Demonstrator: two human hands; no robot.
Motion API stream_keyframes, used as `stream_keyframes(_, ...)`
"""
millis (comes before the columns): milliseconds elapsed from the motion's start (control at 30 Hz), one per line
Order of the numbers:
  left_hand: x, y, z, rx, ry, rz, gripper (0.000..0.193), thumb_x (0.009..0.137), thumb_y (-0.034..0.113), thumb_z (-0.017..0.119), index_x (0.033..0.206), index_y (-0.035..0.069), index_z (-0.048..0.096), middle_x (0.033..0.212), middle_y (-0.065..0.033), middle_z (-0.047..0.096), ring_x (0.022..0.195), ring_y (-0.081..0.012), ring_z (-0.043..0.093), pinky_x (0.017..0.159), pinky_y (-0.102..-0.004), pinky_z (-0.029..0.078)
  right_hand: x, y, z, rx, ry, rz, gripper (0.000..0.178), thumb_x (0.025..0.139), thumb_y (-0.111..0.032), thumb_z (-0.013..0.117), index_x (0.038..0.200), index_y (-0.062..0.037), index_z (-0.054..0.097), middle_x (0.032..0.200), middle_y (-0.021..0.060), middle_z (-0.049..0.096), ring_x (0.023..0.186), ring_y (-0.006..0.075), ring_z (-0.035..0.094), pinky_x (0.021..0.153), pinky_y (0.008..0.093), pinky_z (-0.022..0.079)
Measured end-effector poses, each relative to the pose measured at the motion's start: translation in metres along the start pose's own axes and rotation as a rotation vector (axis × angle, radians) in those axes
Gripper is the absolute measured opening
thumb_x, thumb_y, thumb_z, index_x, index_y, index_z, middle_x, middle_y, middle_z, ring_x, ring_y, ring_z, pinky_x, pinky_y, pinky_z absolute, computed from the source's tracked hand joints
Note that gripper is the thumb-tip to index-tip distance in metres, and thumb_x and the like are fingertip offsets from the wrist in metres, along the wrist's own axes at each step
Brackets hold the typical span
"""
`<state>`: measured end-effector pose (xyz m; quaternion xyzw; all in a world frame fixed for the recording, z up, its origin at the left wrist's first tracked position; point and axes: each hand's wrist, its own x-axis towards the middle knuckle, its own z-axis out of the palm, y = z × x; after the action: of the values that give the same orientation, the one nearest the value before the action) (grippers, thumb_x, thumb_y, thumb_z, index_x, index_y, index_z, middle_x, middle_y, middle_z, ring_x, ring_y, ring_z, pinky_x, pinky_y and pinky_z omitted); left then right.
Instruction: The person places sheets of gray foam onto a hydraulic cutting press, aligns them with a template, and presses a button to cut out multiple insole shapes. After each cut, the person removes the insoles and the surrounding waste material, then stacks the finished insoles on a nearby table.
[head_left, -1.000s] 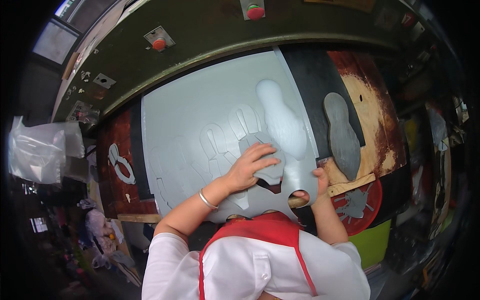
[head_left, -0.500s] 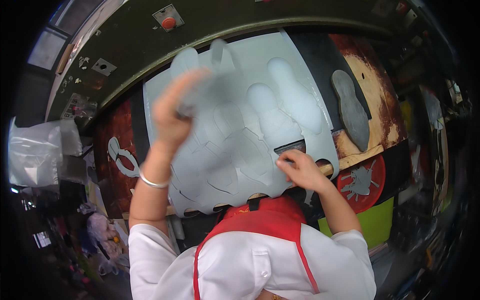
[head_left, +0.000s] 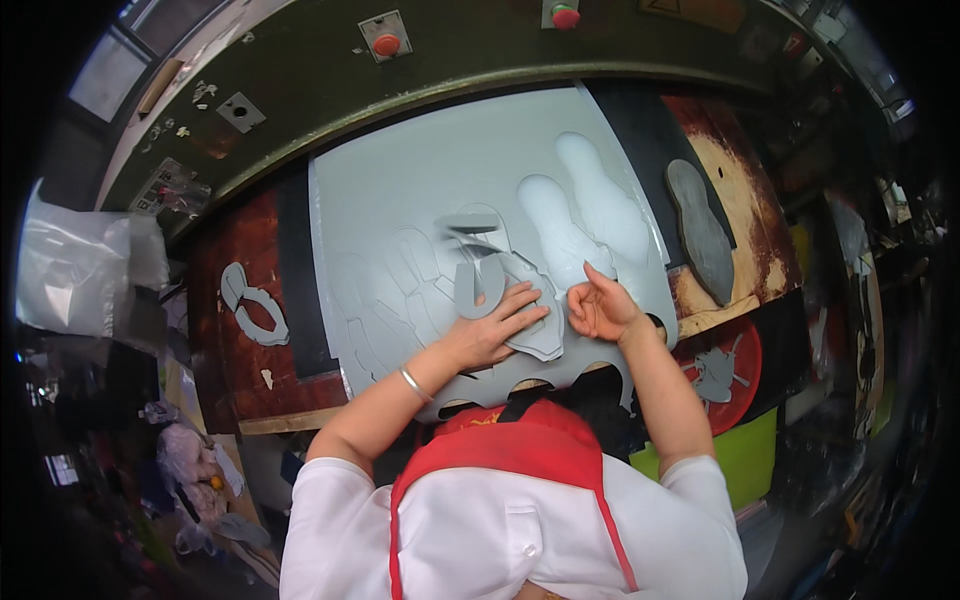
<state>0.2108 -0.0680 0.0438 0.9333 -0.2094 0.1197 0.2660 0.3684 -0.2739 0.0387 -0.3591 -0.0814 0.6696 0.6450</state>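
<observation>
1. The left hand (head_left: 492, 332) lies flat, fingers spread, pressing on a grey cutter (head_left: 500, 290) that sits on the pale grey sheet (head_left: 420, 190); it grips nothing.
2. The right hand (head_left: 598, 308) rests just beside the left, fingers loosely curled and the forefinger raised, its fingertips touching the sheet near the cutter's right edge; whether it pinches anything cannot be told.
3. The sheet covers the middle of the press table (head_left: 250, 370), with sole-shaped outlines cut in it and two sole-shaped pieces (head_left: 580, 215) lying near its right edge.
4. A dark grey sole blank (head_left: 700, 232) lies on the worn board to the right, well apart from the hands.
5. A looped grey die (head_left: 250, 302) lies on the table's left side.
6. Two red buttons (head_left: 387, 44) sit on the green machine frame above the sheet.
</observation>
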Motion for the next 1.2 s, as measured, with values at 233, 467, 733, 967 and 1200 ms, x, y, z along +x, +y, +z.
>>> stream_keyframes(233,0.039,-0.059,-0.077,-0.638,0.792,-0.704,0.051,0.091,0.038,0.06,0.117,-0.005,0.058,0.107,-0.016,0.065,0.1,-0.0215,0.06,0.089,-0.0334,0.046,-0.023,0.031,0.027,-0.385,0.579,-0.294,0.022,0.091,-0.022,0.061,0.093,-0.0008,0.058,0.084,0.0066,0.061,0.063,0.0156,0.064,0.053,0.026,0.052)
stream_keyframes(467,0.059,-0.099,-0.274,-0.563,1.228,-0.111,0.029,0.095,0.022,0.058,0.113,-0.001,0.056,0.105,-0.0055,0.062,0.092,-0.0124,0.057,0.081,-0.0271,0.047,-0.023,0.041,0.07,-1.05,0.717,-0.62,0.01,0.083,-0.007,0.067,0.085,0.0005,0.061,0.099,0.0086,0.061,0.084,0.014,0.062,0.073,0.0258,0.052)
stream_keyframes(733,0.009,-0.057,-0.225,0.249,0.564,-0.097,0.051,0.065,-0.016,0.062,0.112,0.004,0.062,0.108,-0.0118,0.066,0.088,-0.0246,0.066,0.075,-0.0312,0.053,0.047,0.051,0.079,-0.779,0.375,-0.048,0.046,0.096,-0.041,0.048,0.075,-0.0019,0.061,0.069,0.0018,0.051,0.062,0.0123,0.047,0.06,0.0264,0.043)
stream_keyframes(967,-0.083,-0.026,-0.054,0.035,0.023,0.184,0.055,0.067,0.007,0.068,0.121,0.009,0.057,0.124,-0.0173,0.053,0.116,-0.0361,0.053,0.1,-0.0516,0.042,0.064,0.044,0.044,0.025,-0.038,0.125,0.071,0.098,-0.059,0.025,0.064,-0.0031,0.055,0.078,0.0122,0.063,0.073,0.0213,0.057,0.074,0.0312,0.047)
stream_keyframes(1200,-0.089,-0.038,-0.044,-0.14,0.287,0.071,0.051,0.071,0.013,0.074,0.118,0.004,0.057,0.122,-0.0202,0.054,0.116,-0.0376,0.053,0.104,-0.0491,0.038,0.07,0.049,0.071,0.32,-0.187,-0.118,0.063,0.1,-0.05,0.025,0.068,-0.001,0.05,0.108,0.0334,0.059,0.093,0.0437,0.06,0.086,0.0479,0.049)
